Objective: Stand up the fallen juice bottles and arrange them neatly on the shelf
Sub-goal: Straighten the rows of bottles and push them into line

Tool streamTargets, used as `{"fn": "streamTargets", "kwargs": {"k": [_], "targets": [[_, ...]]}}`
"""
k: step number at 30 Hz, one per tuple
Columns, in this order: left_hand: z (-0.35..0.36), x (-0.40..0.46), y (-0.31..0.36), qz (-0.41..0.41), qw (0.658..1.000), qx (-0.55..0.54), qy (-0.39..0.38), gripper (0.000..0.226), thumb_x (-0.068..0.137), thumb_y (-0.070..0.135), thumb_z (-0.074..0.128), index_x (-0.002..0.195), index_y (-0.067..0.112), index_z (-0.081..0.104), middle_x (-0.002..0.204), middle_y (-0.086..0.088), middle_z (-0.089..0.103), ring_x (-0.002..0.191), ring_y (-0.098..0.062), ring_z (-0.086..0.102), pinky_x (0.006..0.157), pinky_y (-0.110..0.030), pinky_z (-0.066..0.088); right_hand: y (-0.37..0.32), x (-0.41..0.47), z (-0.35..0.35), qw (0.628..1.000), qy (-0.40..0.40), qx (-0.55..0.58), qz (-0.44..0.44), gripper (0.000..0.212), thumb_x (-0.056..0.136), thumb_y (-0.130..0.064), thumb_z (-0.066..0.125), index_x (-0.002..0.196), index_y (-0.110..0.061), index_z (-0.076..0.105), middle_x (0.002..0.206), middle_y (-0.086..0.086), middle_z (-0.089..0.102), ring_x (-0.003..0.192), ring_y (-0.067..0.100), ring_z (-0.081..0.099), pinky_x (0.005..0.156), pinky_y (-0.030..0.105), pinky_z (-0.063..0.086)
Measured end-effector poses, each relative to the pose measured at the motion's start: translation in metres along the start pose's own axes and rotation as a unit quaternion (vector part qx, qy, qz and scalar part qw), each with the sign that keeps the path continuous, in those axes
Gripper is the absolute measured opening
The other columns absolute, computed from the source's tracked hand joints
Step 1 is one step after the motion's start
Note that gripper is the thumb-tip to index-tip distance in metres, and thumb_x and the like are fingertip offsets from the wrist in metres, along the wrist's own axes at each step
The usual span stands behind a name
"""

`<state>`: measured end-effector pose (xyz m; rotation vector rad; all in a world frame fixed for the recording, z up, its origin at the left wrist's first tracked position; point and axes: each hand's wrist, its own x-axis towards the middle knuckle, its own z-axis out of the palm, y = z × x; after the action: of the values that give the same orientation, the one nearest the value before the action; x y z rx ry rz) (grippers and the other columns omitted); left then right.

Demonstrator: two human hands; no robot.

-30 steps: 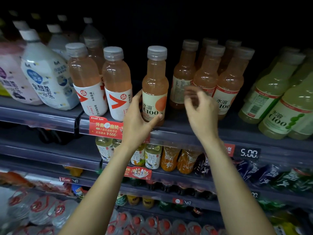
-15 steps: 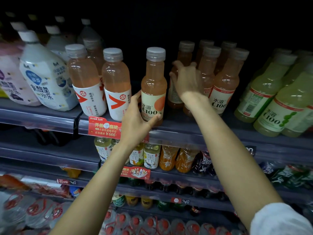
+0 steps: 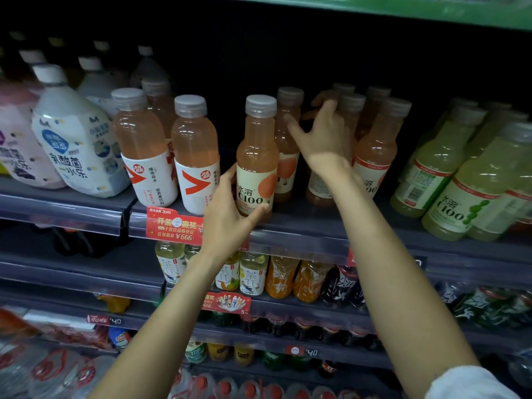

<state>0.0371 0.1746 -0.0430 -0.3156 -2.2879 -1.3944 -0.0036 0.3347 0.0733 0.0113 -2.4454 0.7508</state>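
left hand [image 3: 227, 217] grips front bottle [image 3: 257, 156] base | right hand [image 3: 322, 136] spread among rear bottles [image 3: 374, 145]

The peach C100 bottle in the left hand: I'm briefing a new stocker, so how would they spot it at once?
Find the top drinks shelf, just right of its red promo tag. The peach C100 bottle stands upright at the front edge, the left hand holding its base. Unlike its peach neighbours, it stands alone, its cream label facing forward.
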Motion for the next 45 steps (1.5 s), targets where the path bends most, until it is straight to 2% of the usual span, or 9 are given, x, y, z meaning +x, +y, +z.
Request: {"fn": "streamTargets", "kwargs": {"k": [2,6,10,17,22,29,38,42,45], "targets": [[0.000,0.000,0.001,0.000,1.000,0.003,0.000,0.084,0.077,0.030,0.078,0.145,0.020,0.030,0.135,0.003,0.050,0.122,-0.010,0.049,0.099,-0.035,0.049,-0.004,0.002,0.009,0.999,-0.007,-0.034,0.017,0.064,0.089,-0.052,0.056,0.130,-0.005,0.038,0.118,0.011,0.061,0.105,0.029,0.060,0.070,0.031,0.039],[0.000,-0.001,0.002,0.001,1.000,0.010,-0.002,0.084,0.077,0.031,0.078,0.145,0.019,0.030,0.136,0.001,0.051,0.123,-0.012,0.050,0.099,-0.037,0.049,-0.002,0.005,0.017,0.999,-0.011,-0.050,0.004,0.055,0.089,-0.050,0.056,0.123,-0.007,0.050,0.117,0.009,0.064,0.106,0.028,0.061,0.079,0.032,0.044],[-0.002,-0.001,0.002,0.003,1.000,0.004,-0.003,0.082,0.078,0.030,0.079,0.144,0.018,0.031,0.135,0.001,0.052,0.121,-0.011,0.051,0.098,-0.034,0.049,-0.005,0.009,0.016,0.998,-0.043,0.040,0.008,0.046,0.087,-0.048,0.060,0.113,-0.011,0.059,0.108,0.004,0.067,0.098,0.022,0.063,0.080,0.031,0.049],[-0.001,-0.002,0.003,0.000,1.000,0.006,-0.005,0.082,0.079,0.029,0.078,0.145,0.019,0.030,0.136,0.000,0.052,0.117,-0.006,0.050,0.094,-0.025,0.047,-0.004,0.012,0.020,0.982,-0.079,0.169,0.022,0.030,0.089,-0.038,0.061,0.109,-0.016,0.065,0.103,-0.001,0.067,0.096,0.019,0.064,0.079,0.045,0.056],[0.001,-0.003,0.001,0.008,1.000,0.008,-0.006,0.082,0.080,0.033,0.076,0.146,0.022,0.028,0.136,0.002,0.052,0.122,-0.012,0.052,0.097,-0.036,0.050,-0.007,0.011,0.025,0.981,-0.073,0.178,0.017,0.027,0.090,-0.030,0.059,0.113,-0.015,0.064,0.106,0.000,0.068,0.094,0.019,0.065,0.079,0.044,0.056],[-0.002,-0.001,0.004,0.019,0.999,0.009,-0.043,0.083,0.086,0.027,0.070,0.151,0.017,0.018,0.125,0.016,0.045,0.115,0.000,0.047,0.094,-0.022,0.044,-0.006,0.015,0.025,0.978,-0.104,0.182,0.008,0.030,0.090,-0.030,0.059,0.117,-0.017,0.062,0.109,-0.001,0.066,0.094,0.017,0.064,0.079,0.035,0.055],[-0.001,-0.001,0.004,0.024,0.999,0.004,-0.038,0.081,0.088,0.024,0.068,0.150,0.017,0.018,0.132,0.010,0.047,0.119,-0.003,0.047,0.096,-0.021,0.043,-0.004,0.010,0.034,0.972,-0.089,0.217,0.008,0.033,0.091,-0.024,0.058,0.123,-0.015,0.058,0.115,0.003,0.064,0.105,0.019,0.061,0.087,0.041,0.054],[-0.001,-0.001,0.002,0.028,0.999,0.002,-0.037,0.076,0.088,0.024,0.067,0.149,0.018,0.021,0.137,0.005,0.049,0.122,-0.008,0.050,0.099,-0.030,0.047,-0.004,0.009,0.035,0.972,-0.090,0.217,0.002,0.033,0.091,-0.023,0.059,0.123,-0.014,0.058,0.113,0.003,0.064,0.104,0.021,0.061,0.085,0.044,0.055],[-0.001,-0.001,0.001,0.026,0.999,0.004,-0.034,0.077,0.088,0.025,0.068,0.150,0.017,0.022,0.140,0.002,0.049,0.124,-0.007,0.049,0.101,-0.030,0.047,-0.003,0.009,0.034,0.976,-0.092,0.198,-0.012,0.036,0.091,-0.024,0.059,0.126,-0.014,0.056,0.116,0.003,0.064,0.107,0.019,0.060,0.087,0.033,0.053]]}}
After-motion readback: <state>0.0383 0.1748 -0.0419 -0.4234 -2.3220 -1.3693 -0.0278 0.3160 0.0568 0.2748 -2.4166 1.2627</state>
